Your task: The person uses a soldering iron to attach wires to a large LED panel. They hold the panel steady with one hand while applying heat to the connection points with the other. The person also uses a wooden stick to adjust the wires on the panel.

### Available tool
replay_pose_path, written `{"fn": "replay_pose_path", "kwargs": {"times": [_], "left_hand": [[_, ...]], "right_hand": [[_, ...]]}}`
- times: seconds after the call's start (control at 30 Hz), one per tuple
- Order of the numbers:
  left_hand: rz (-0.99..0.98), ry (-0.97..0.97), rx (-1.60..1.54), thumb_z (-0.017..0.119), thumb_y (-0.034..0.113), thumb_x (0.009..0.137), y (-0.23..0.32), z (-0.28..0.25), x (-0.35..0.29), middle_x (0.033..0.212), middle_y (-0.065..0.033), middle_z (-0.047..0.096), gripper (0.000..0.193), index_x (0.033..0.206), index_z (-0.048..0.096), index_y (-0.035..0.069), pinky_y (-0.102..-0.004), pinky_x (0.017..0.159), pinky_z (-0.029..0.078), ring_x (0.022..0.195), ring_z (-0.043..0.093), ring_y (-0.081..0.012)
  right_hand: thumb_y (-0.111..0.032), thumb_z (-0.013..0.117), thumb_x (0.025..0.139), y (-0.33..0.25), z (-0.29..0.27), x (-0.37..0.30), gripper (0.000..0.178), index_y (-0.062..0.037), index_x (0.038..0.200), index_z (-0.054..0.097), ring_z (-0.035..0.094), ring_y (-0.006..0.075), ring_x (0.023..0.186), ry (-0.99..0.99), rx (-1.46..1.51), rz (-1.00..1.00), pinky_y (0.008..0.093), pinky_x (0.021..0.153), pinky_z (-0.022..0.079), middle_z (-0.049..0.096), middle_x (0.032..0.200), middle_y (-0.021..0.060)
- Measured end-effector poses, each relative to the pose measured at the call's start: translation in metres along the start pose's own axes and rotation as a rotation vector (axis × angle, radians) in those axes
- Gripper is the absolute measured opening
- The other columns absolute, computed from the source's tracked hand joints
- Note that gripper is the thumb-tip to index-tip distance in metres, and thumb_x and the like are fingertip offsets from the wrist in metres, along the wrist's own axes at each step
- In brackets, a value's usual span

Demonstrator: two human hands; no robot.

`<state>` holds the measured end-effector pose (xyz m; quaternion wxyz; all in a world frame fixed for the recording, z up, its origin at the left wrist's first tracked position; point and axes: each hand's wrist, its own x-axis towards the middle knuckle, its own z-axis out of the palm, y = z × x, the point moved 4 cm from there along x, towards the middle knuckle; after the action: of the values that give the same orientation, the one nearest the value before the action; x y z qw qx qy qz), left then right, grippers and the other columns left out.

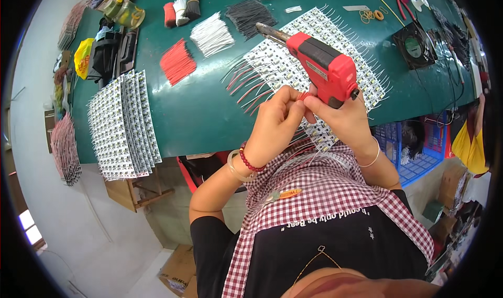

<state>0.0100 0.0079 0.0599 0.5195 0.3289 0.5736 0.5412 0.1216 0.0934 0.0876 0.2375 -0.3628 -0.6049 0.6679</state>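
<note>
Fingers (295,111) pinch thin red wires (304,95), grip pistol-shaped plastic tool (320,59).

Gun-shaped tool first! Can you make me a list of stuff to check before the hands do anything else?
1. Gun-shaped tool held by the right hand: ok.
2. Tool's tip pointing away from the fingers: ok.
3. Tip cool or hot: cannot tell; a picture doesn't show heat.
4. Left hand free: not ok; its fingers are at the short red wires pinched between the hands.
5. Loose wires on the table sorted by colour: ok; red pile, white pile and black pile.
</note>
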Motion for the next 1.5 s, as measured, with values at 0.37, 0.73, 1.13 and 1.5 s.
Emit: {"fn": "replay_pose_path", "kwargs": {"times": [0.37, 0.73, 1.13, 1.5], "left_hand": [[-0.024, 0.029, -0.009, 0.049, 0.006, 0.095, -0.015, 0.011, 0.006, 0.073, -0.0087, 0.068, 0.009, 0.095, 0.054, -0.002, -0.0234, 0.054, 0.045, 0.06, 0.06, -0.0081], [0.191, 0.2, 0.348, 0.056, 0.003, 0.091, -0.012, 0.019, 0.004, 0.078, -0.0072, 0.069, 0.009, 0.096, 0.059, -0.004, -0.0224, 0.055, 0.047, 0.062, 0.06, -0.0077], [0.184, 0.207, 0.397, 0.057, 0.002, 0.089, -0.021, 0.027, 0.002, 0.076, -0.0128, 0.069, 0.009, 0.095, 0.061, -0.002, -0.0291, 0.057, 0.05, 0.062, 0.065, -0.0196], [0.49, 0.317, 0.665, 0.062, -0.003, 0.084, -0.016, 0.02, 0.004, 0.081, -0.0116, 0.064, 0.009, 0.092, 0.064, -0.001, -0.0292, 0.058, 0.048, 0.066, 0.062, -0.0198]], "right_hand": [[-0.004, 0.066, 0.08, 0.013, -0.016, -0.004, 0.018, -0.0003, 0.095, 0.056, 0.06, 0.0118, 0.066, 0.016, -0.12, -0.027, 0.0276, 0.062, 0.05, 0.062, 0.076, 0.0054], [-0.005, 0.067, 0.078, 0.027, -0.022, -0.003, 0.03, -0.0004, 0.105, 0.056, 0.061, 0.0137, 0.069, 0.067, -0.109, -0.037, 0.0291, 0.066, 0.05, 0.064, 0.079, 0.0068], [-0.002, 0.066, 0.076, 0.033, -0.029, -0.006, 0.035, -0.0002, 0.11, 0.056, 0.063, 0.0149, 0.073, 0.087, -0.149, -0.071, 0.0294, 0.07, 0.05, 0.065, 0.081, 0.0088], [-0.01, 0.073, 0.079, 0.033, -0.03, -0.004, 0.019, -0.0007, 0.093, 0.063, 0.058, 0.0084, 0.069, 0.029, -0.116, 0.064, 0.0251, 0.064, 0.047, 0.064, 0.078, 0.0027]]}}
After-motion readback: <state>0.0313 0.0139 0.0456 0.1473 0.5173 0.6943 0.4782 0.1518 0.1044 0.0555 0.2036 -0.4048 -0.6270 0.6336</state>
